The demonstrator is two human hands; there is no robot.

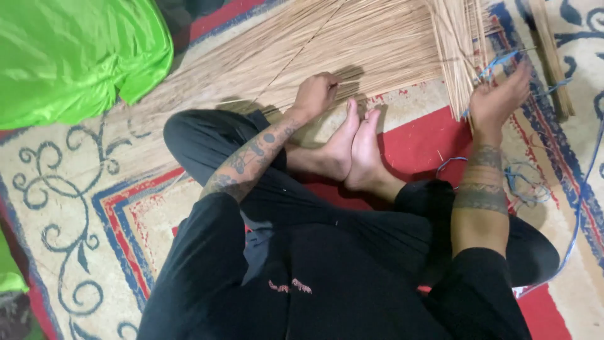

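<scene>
I sit cross-legged on a patterned rug point(75, 208), bare feet point(355, 148) together in front of me. A wide spread of thin straw-coloured sticks point(352, 44) lies across the rug ahead. My left hand point(314, 94) rests on the near edge of the sticks, its fingers curled around a few of them. My right hand point(500, 94) is at the lower end of a bunch of sticks point(459, 50) that crosses the others, fingers closed on the sticks and a thin blue string point(503, 60).
A bright green fabric bundle point(69, 53) lies at the upper left. Loose blue string point(582, 208) trails over the rug at the right. A wooden stick point(550, 50) lies at the upper right. Dark trousers cover my legs.
</scene>
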